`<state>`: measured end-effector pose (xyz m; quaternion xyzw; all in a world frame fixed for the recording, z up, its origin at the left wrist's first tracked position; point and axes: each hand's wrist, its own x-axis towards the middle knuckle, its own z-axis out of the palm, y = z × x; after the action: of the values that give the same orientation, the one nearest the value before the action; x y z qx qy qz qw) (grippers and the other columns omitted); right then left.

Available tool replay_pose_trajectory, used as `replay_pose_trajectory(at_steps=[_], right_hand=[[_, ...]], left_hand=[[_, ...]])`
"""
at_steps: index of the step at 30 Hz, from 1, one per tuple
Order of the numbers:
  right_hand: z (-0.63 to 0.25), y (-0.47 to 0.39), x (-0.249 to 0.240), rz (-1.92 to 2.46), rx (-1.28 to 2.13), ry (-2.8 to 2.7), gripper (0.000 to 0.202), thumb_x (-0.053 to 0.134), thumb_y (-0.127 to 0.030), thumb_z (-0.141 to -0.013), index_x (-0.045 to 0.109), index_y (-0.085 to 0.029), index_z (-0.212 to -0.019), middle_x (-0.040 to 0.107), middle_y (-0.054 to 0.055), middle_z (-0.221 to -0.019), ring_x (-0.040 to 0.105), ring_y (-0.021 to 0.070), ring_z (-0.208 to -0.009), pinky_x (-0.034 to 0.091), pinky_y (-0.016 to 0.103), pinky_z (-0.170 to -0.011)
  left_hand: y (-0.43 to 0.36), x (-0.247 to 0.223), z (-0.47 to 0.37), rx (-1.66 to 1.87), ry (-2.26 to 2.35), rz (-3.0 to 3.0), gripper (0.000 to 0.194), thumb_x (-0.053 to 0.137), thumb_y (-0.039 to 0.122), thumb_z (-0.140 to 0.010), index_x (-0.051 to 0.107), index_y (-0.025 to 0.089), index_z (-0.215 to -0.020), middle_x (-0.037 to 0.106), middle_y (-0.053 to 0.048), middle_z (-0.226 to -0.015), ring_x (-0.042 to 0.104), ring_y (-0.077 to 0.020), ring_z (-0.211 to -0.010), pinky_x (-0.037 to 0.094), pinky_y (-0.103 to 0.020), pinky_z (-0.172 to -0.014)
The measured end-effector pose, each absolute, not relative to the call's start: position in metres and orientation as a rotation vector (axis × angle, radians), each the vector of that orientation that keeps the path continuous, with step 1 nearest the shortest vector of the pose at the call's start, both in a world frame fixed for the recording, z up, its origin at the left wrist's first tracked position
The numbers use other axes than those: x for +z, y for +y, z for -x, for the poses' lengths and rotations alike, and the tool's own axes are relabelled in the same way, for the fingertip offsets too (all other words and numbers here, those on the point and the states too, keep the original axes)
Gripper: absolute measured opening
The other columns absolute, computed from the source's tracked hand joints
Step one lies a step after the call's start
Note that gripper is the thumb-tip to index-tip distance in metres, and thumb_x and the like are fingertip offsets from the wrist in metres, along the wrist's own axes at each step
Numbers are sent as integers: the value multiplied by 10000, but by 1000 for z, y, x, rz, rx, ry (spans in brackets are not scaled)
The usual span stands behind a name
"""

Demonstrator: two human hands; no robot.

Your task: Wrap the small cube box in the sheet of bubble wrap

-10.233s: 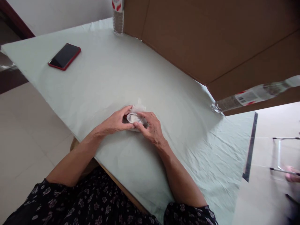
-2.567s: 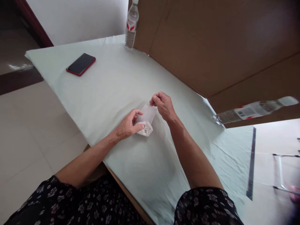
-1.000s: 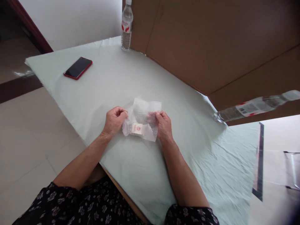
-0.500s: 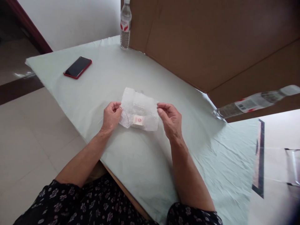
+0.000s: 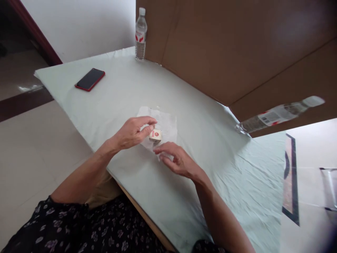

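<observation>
A small cream cardboard box [image 5: 155,135] with a round red print lies on a spread-out sheet of bubble wrap [image 5: 168,123] on the table. My left hand [image 5: 130,133] reaches in from the left, thumb and index finger apart, with the thumb tip at the box's upper left corner; whether it touches cannot be made out. Below and to the right of the box is my right hand [image 5: 179,160], its fingers loosely bent and apart over the near edge of the wrap. Part of the wrap is hidden under both hands.
A phone [image 5: 90,79] in a red case lies at the table's far left. One water bottle [image 5: 140,35] stands at the back, another [image 5: 276,116] at the right, both against a large brown cardboard panel [image 5: 210,45]. Pale green cloth [image 5: 126,91] covers the table.
Both hands have let go of the wrap's sides. The left has moved right to the box, the right down and left. The wrap now lies flatter, with the box more exposed.
</observation>
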<state>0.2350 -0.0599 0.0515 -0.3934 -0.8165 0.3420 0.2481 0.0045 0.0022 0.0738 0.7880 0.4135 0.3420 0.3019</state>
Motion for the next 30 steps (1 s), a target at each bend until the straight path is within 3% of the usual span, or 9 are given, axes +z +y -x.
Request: replay_pose_trajectory(at_steps=[4,8,10,12,14,16,22,28,30], right_hand=[[-237,-85,44,1083,1052,-2320,224,579,-312,-977,716,-227,-1132,779,71,-1140,698,245,-1081,523,450,-988],[-245,-91,39,1202,1126,-2104,234,518,-335,-1015,717,-232,-1082,774,62,-1072,719,207,-974,567,373,-874],[-246,-83,39,1310,992,-1969,208,532,-315,-993,706,-235,-1074,764,66,-1057,715,203,-927,578,349,-791],[-241,-67,36,1374,792,-1903,239,578,-307,-949,681,-245,-1156,741,87,-1155,701,228,-992,584,370,-793],[-232,-47,29,1392,655,-1917,416,640,-314,-893,620,-259,-1306,671,113,-1339,658,273,-1154,581,429,-878],[-220,-29,18,1411,629,-1966,615,704,-320,-827,546,-258,-1418,587,132,-1468,596,316,-1278,556,497,-973],[-236,-15,4,1479,600,-1890,511,709,-398,-824,645,-229,-1302,691,126,-1330,645,307,-1204,533,505,-1016],[-335,-37,3,1842,376,-1575,578,707,-509,-775,654,-189,-1254,722,150,-1224,687,305,-1024,561,527,-905],[-354,-45,0,1920,323,-1594,626,704,-555,-763,646,-178,-1260,704,179,-1248,670,335,-1069,549,568,-912]], left_hand=[[5,70,-5,528,1168,-2145,330,471,237,-914,693,184,-1153,751,-52,-989,668,-178,-788,524,-320,-761],[-5,48,4,564,1339,-2002,501,511,265,-887,556,177,-1378,695,-65,-1088,617,-142,-668,529,-324,-712],[-13,39,7,580,1393,-2000,559,570,303,-861,523,172,-1402,657,-93,-1162,649,-174,-770,552,-353,-769],[-19,33,7,562,1380,-2088,650,633,333,-833,475,184,-1446,610,-126,-1280,664,-243,-999,555,-394,-874],[-24,27,5,538,1338,-2202,781,678,350,-814,376,205,-1519,541,-147,-1421,594,-301,-1224,524,-431,-990],[-27,21,2,486,1318,-2296,884,714,367,-800,294,203,-1561,507,-156,-1486,528,-332,-1320,480,-459,-1065],[-38,7,0,348,1395,-2411,948,743,450,-801,277,132,-1562,529,-190,-1488,494,-361,-1317,419,-500,-1110],[-41,8,-5,350,1433,-2415,881,717,461,-818,326,133,-1536,530,-195,-1485,482,-375,-1316,424,-508,-1093],[-42,9,-8,351,1458,-2418,861,719,461,-817,344,147,-1525,537,-190,-1477,484,-381,-1310,430,-511,-1082]])
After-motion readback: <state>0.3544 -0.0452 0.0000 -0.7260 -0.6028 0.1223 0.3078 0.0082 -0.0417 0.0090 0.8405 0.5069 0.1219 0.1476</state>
